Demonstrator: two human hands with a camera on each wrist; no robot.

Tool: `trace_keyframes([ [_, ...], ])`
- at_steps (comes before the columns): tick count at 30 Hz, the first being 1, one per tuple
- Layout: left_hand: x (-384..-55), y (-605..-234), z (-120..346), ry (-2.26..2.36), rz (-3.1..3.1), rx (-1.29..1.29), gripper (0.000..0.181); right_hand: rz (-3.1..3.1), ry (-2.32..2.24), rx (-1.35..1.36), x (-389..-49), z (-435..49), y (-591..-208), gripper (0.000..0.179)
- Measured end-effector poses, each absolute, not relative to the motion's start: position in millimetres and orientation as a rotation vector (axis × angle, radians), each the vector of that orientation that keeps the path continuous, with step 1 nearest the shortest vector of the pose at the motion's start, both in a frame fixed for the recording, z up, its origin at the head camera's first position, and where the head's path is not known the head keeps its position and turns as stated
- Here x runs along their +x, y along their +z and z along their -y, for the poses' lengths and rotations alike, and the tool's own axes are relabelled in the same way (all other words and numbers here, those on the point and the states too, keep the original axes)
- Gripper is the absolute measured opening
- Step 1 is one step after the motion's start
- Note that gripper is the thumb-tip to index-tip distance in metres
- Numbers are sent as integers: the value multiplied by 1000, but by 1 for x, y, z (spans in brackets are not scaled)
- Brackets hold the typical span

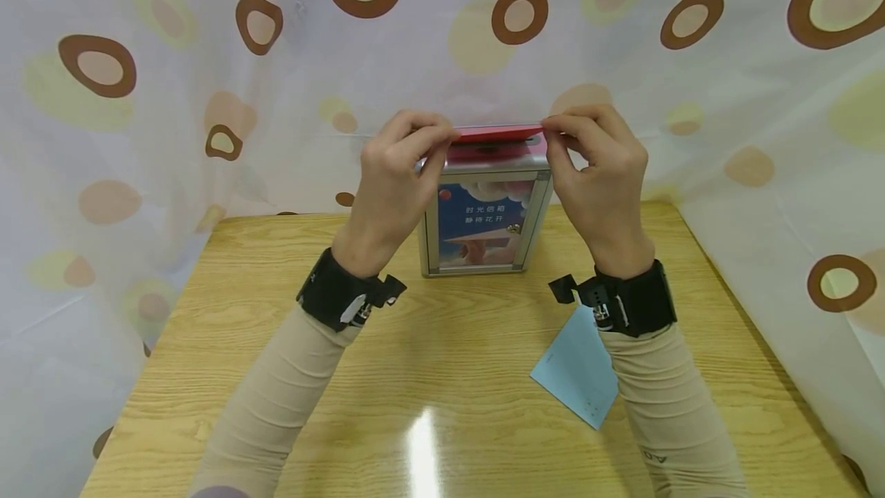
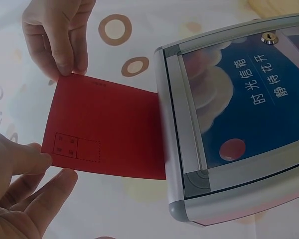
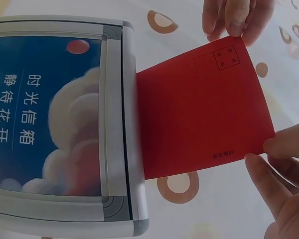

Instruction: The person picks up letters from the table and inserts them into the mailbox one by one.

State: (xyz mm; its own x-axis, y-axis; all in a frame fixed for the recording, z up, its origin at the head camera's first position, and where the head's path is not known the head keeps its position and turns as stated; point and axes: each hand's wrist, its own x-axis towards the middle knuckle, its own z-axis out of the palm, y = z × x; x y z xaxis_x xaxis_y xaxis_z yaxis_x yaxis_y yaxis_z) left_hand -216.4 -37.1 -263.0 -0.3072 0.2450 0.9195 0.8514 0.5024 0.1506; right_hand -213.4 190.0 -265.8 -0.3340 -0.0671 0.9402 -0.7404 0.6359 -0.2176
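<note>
A red envelope [image 2: 107, 127] stands at the top of a metal-framed letter box [image 1: 487, 223], its lower edge hidden behind the box's front rim in both wrist views. With thumb and fingers my left hand [image 1: 401, 179] pinches one upper corner. The opposite upper corner is pinched by my right hand [image 1: 600, 179]. In the head view, the envelope shows as a thin red strip between the hands, just above the pink box top with its dark slot [image 1: 489, 149]. Printed postal boxes show on the envelope's face in the right wrist view.
On the wooden table [image 1: 276, 375], a light blue envelope or card [image 1: 577, 367] lies partly under the right forearm. The box front has a small lock [image 1: 514, 229] and a blue picture with white characters. A spotted curtain [image 1: 429, 68] hangs behind and at both sides.
</note>
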Motion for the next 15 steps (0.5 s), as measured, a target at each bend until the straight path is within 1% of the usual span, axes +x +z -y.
trace_keyframes([
  [15,-217,-263,35,-820,1844,-915,13,1827,768,667,-218,-193,-269,16],
])
